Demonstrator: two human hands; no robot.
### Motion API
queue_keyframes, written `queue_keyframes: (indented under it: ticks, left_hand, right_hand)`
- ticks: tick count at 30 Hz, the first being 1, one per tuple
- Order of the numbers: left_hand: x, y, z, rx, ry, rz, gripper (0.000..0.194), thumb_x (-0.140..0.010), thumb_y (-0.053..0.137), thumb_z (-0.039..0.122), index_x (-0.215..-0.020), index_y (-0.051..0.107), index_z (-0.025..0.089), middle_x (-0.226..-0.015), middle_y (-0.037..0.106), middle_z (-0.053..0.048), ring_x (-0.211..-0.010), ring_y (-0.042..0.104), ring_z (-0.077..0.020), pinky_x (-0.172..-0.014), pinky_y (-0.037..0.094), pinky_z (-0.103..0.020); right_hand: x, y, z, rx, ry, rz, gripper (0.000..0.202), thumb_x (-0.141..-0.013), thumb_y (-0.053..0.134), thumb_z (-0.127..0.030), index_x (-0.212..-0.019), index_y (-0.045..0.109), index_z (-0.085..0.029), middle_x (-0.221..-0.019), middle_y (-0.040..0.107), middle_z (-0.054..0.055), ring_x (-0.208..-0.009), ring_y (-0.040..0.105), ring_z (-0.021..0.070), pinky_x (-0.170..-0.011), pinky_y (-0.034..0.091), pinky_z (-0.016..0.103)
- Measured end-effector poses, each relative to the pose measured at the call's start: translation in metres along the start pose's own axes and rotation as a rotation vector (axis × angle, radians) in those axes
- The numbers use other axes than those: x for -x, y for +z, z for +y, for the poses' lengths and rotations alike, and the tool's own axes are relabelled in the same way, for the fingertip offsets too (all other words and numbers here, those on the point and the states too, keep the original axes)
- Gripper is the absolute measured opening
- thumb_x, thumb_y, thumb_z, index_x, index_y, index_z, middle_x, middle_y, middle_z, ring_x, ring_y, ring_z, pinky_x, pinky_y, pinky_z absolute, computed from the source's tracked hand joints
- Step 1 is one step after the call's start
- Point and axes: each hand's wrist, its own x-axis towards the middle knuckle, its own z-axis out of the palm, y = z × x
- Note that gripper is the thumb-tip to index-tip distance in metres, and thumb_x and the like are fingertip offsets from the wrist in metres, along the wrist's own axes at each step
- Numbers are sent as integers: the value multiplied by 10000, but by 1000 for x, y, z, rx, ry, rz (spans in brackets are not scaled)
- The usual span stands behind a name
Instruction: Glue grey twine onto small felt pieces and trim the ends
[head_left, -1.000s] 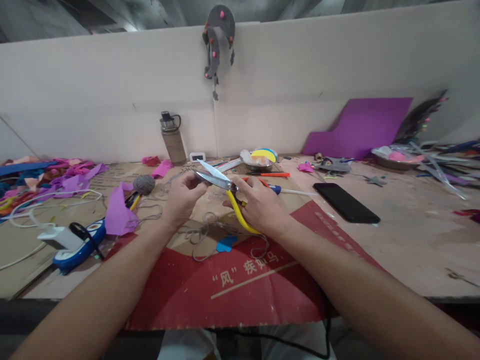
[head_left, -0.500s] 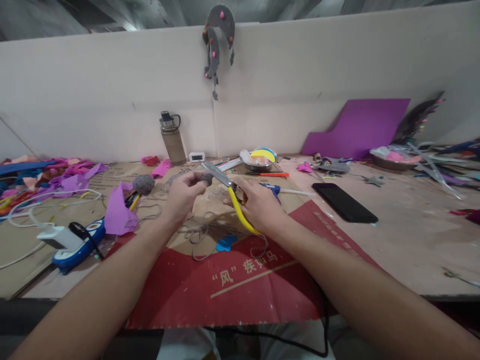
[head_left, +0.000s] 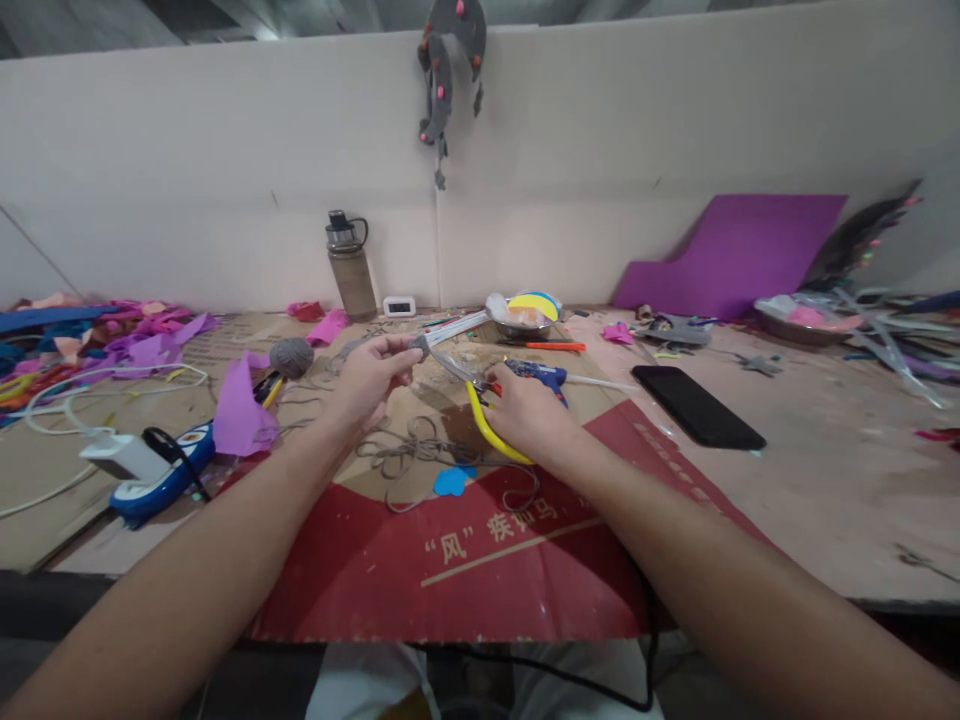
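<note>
Between the thumb and fingers of my left hand [head_left: 380, 378] is a small grey piece [head_left: 421, 346], seemingly felt. My right hand [head_left: 527, 405] grips yellow-handled scissors [head_left: 486, 425], their blades angled up and left close to that piece. Whether the blades touch it I cannot tell. Below both hands, loose grey yarn [head_left: 412, 448] lies tangled on the cardboard, with a blue cut-out [head_left: 454, 481] beside it. A blue glue gun [head_left: 541, 374] rests just behind my right hand. To the left sits a ball of grey yarn [head_left: 291, 357].
A red-and-brown cardboard sheet [head_left: 465, 600] covers the table's middle. On the left are a power strip [head_left: 161, 480] with cables and purple scraps [head_left: 241, 410]. A bottle [head_left: 351, 270] and a bowl [head_left: 523, 325] stand at the back. A phone [head_left: 697, 407] lies right.
The scissors have dropped lower, their blades swinging down from above the grey piece. My right hand has lowered slightly; my left still pinches the piece. The whole view has shifted a little.
</note>
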Motion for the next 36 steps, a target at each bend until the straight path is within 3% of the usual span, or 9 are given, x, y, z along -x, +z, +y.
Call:
queue_keyframes:
  ticks: [6,11,14,18,24,30,36]
  left_hand:
    - [-1,-1,-3,12,-60,8,187,-611,765,206,-760,694,119,-710,659,-33,-499,488,-48,-508,401,-197]
    - [2,1,-2,41,-141,18,206,-607,788,254,-725,695,113,-689,676,-55,-501,506,-56,-505,435,-194]
    - [1,-1,-4,40,-185,23,217,-600,797,266,-720,695,117,-711,683,-63,-497,499,-55,-486,430,-192]
    - [1,0,-8,46,-242,-16,220,-583,808,257,-672,676,105,-693,670,-58,-471,466,-35,-464,396,-179]
    - [8,8,-11,-85,-244,-148,284,-617,801,364,-624,656,120,-626,621,-28,-442,436,-35,-421,325,-180]
    - [14,15,-7,-125,-240,-234,292,-658,771,380,-598,642,125,-571,581,-21,-430,432,-49,-416,321,-189]
    - [15,16,-11,52,-290,-258,314,-789,644,429,-753,661,118,-692,646,-72,-529,557,-96,-512,435,-218]
  right_hand:
    - [-6,14,7,56,-150,-27,411,-764,580,-219,-1170,547,-163,-1014,663,137,-905,627,239,-731,426,307]
    - [-6,16,9,134,-211,-63,277,-794,611,-256,-1049,619,-148,-1015,663,157,-953,605,255,-842,433,361]
    - [-5,11,7,135,-243,42,185,-832,564,-265,-945,651,-148,-969,668,163,-948,586,272,-886,408,432]
    - [-7,3,0,-303,-256,138,208,-889,481,-292,-945,645,-177,-942,670,100,-854,587,194,-825,439,369]
    - [-10,6,-12,-1166,-24,-94,184,-841,541,-372,-847,576,-192,-802,619,4,-643,548,96,-587,458,242]
    - [-6,2,-13,-1367,90,-167,149,-746,657,-279,-714,554,-176,-594,551,-51,-484,474,55,-507,393,209]
    - [-4,2,-11,-1418,178,-155,183,-728,678,-309,-747,564,-168,-687,619,-16,-508,493,49,-507,411,201]
